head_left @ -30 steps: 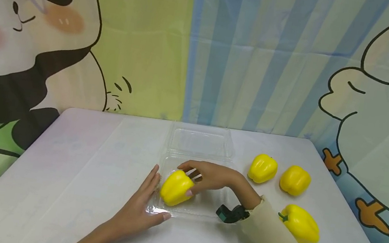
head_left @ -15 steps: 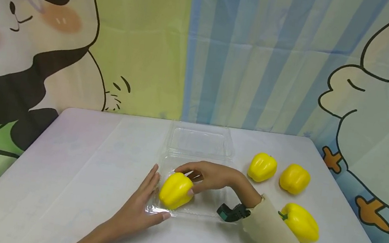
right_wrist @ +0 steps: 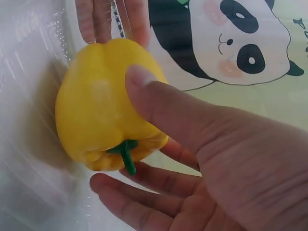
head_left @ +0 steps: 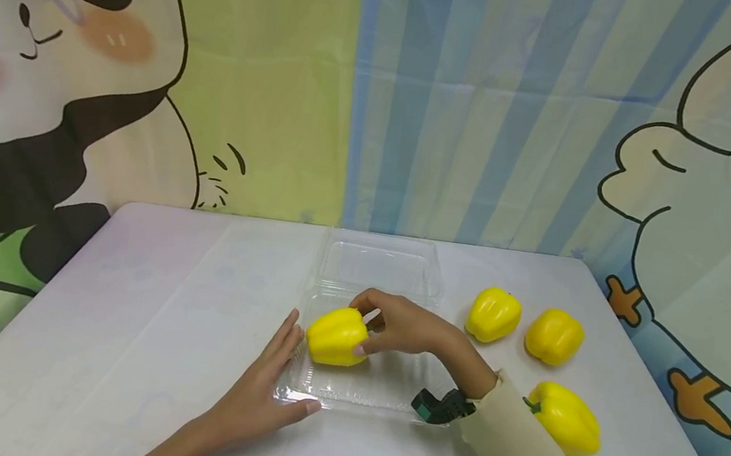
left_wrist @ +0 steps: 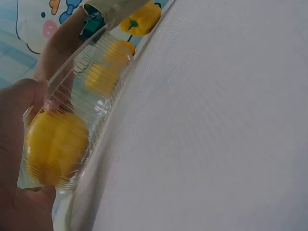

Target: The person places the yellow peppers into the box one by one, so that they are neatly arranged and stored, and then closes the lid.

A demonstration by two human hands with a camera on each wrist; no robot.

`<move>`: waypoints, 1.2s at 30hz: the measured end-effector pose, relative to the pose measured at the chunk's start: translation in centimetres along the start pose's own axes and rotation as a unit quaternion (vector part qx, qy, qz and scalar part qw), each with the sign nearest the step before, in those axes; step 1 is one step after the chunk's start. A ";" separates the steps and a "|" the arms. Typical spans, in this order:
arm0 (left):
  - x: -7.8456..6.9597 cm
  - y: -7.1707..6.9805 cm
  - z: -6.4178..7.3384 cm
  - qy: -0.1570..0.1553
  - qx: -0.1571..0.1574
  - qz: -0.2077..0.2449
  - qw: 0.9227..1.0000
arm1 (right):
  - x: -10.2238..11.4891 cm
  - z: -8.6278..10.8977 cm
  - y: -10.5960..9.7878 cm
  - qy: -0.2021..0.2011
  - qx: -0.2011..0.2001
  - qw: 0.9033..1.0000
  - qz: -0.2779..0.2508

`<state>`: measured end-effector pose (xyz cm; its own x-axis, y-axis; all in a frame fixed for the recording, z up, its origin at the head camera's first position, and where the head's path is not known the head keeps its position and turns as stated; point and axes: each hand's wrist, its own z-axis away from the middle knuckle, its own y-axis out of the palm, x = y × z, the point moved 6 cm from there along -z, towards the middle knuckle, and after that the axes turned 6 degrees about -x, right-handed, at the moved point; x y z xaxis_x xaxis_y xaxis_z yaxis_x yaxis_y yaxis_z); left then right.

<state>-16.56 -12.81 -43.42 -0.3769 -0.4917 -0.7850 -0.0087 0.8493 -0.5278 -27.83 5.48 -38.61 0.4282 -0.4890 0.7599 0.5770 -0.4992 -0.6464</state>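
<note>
A yellow bell pepper (head_left: 334, 337) lies over the left part of a clear plastic clamshell container (head_left: 377, 395). My right hand (head_left: 402, 325) grips it at the stem end, thumb on the near side and fingers beyond. The right wrist view shows the thumb pressed on its yellow skin, with the green stem (right_wrist: 127, 156) between thumb and fingers. My left hand (head_left: 255, 388) rests along the container's left side, its fingers straight and its thumb spread at the near corner. Seen through the clear wall in the left wrist view, the pepper (left_wrist: 57, 144) sits close to that end.
The container's open lid (head_left: 381, 265) lies flat at the back. To the right are more yellow bell peppers: one near the back (head_left: 493, 315), one beside it (head_left: 555, 338) and one by the right sleeve (head_left: 564, 420). A printed cloth (head_left: 275, 75) hangs behind the white table (head_left: 135, 320).
My right hand has shifted the pepper slightly away from me and turned it more crosswise. The container has slid a little to the right. My left hand stays in place.
</note>
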 end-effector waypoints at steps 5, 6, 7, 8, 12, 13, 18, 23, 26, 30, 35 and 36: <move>0.0 0.1 0.0 -0.001 0.003 0.010 1.000 | 0.0 -0.1 0.0 0.039 -0.013 0.999 0.034; 0.0 0.1 0.0 0.000 0.003 0.013 1.000 | 0.0 -0.1 0.0 0.042 -0.016 0.998 0.040; 0.0 0.1 0.0 0.001 0.003 0.015 1.000 | 0.1 -0.2 -0.1 0.044 -0.018 0.998 0.045; 0.0 0.1 0.1 0.002 0.003 0.018 1.000 | 0.2 -0.2 -0.1 0.045 -0.020 0.998 0.048; 0.0 0.1 0.1 0.007 0.003 0.028 1.000 | 0.3 -0.2 -0.1 0.052 -0.032 0.997 0.052; 0.0 0.1 0.1 0.008 0.004 0.030 1.000 | 0.3 -0.2 -0.2 0.053 -0.036 0.997 0.051; -0.1 0.1 0.1 0.010 0.004 0.033 0.999 | 0.4 0.0 -0.3 0.060 -0.054 0.996 0.048; -0.1 0.1 0.1 0.008 0.002 0.023 1.000 | 0.2 0.1 0.0 0.080 -0.041 0.995 0.045; 0.0 0.1 0.1 0.008 0.002 0.020 1.000 | 0.0 0.2 0.3 0.077 -0.013 0.996 0.048; 0.0 0.2 0.1 0.010 0.002 0.021 1.000 | -0.2 0.3 0.6 0.043 0.020 0.998 0.039; -0.1 0.1 0.1 0.012 0.001 0.019 1.000 | -0.5 0.1 0.4 0.017 0.017 1.000 0.008; -0.1 0.1 0.1 0.012 0.001 0.017 1.000 | -0.5 0.1 0.4 0.017 0.012 1.000 0.003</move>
<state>-16.45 -12.67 -43.47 -0.3985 -0.4574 -0.7950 0.0069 0.8653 -0.5013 -27.77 5.62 -39.23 0.4086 -0.5159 0.7529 0.5905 -0.4796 -0.6491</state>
